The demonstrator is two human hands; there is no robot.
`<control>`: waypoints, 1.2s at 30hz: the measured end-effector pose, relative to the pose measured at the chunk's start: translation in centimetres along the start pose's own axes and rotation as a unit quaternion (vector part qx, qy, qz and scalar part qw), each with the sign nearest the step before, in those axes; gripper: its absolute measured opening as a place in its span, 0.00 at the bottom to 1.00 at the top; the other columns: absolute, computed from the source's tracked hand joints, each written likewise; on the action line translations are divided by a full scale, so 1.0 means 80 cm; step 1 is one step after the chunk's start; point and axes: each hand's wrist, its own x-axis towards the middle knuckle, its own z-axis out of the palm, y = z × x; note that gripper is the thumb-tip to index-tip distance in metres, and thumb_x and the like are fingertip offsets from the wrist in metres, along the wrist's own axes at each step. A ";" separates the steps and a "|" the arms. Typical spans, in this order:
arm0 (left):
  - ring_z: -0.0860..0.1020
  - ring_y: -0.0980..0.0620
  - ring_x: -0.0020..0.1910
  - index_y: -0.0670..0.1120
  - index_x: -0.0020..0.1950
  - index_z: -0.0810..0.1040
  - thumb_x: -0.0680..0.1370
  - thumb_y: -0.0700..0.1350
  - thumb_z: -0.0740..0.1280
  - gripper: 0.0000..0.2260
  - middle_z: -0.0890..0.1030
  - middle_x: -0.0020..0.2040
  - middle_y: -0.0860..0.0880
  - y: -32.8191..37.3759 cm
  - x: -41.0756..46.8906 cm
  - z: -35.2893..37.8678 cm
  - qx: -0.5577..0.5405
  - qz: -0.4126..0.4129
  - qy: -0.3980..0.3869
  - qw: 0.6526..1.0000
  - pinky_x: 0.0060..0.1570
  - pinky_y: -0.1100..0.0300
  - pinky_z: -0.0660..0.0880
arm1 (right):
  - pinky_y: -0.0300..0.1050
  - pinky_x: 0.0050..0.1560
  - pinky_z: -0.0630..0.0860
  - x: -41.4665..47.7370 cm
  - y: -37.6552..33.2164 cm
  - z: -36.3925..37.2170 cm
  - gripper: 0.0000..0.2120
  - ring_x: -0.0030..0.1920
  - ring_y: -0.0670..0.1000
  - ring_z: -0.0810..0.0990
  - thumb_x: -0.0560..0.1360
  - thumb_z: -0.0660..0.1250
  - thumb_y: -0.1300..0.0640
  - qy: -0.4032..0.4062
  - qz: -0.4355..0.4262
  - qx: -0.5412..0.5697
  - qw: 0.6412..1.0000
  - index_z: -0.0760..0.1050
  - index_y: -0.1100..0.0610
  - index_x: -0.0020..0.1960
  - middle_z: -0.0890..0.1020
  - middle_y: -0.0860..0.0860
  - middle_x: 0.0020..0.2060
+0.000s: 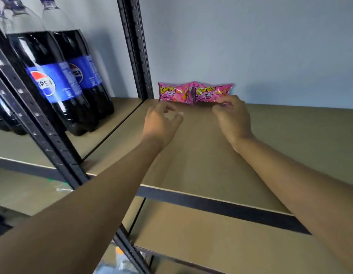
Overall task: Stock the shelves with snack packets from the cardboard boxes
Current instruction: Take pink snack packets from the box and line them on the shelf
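Two glossy pink snack packets stand side by side just beyond your fingertips, fronts outward, likely for display; your left hand hangs slack and empty, your right hand meets one packet's lower edge, grip unclear.

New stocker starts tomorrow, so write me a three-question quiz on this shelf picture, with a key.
1. How many pink snack packets stand on the shelf?
2. True or false: the Pepsi bottles share the packets' bay.
3. The packets are: A) flat at the front edge; B) upright at the back, side by side; C) stacked.
Key: 1. two; 2. false, they stand left of the black upright; 3. B.
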 end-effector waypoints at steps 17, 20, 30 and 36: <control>0.77 0.66 0.41 0.50 0.52 0.80 0.77 0.47 0.71 0.04 0.81 0.46 0.58 0.048 -0.313 -0.091 -0.123 -0.088 -0.032 0.988 0.40 0.72 0.72 | 0.46 0.45 0.78 -0.304 -0.040 -0.147 0.07 0.44 0.51 0.84 0.76 0.68 0.60 -0.236 0.060 0.119 0.963 0.79 0.51 0.52 0.84 0.53 0.43; 0.77 0.66 0.40 0.50 0.52 0.80 0.77 0.46 0.72 0.06 0.81 0.48 0.55 0.019 -0.360 -0.089 -0.127 -0.123 -0.058 0.983 0.39 0.72 0.72 | 0.48 0.49 0.79 -0.349 0.007 -0.161 0.07 0.48 0.50 0.83 0.76 0.69 0.59 -0.271 0.089 0.077 0.955 0.80 0.49 0.51 0.83 0.50 0.45; 0.79 0.58 0.41 0.53 0.51 0.79 0.77 0.46 0.71 0.05 0.81 0.44 0.54 -0.129 -0.520 0.008 -0.068 -0.289 -0.196 0.934 0.37 0.69 0.72 | 0.42 0.50 0.76 -0.476 0.216 -0.189 0.07 0.47 0.46 0.83 0.77 0.69 0.58 -0.344 0.272 -0.048 0.897 0.79 0.46 0.49 0.84 0.45 0.47; 0.80 0.64 0.37 0.50 0.50 0.80 0.75 0.43 0.72 0.06 0.81 0.43 0.55 -0.225 -0.607 0.102 -0.072 -0.348 -0.234 0.905 0.38 0.64 0.76 | 0.44 0.46 0.75 -0.535 0.353 -0.181 0.05 0.44 0.49 0.83 0.69 0.72 0.51 -0.342 0.345 -0.088 0.869 0.80 0.45 0.45 0.85 0.48 0.44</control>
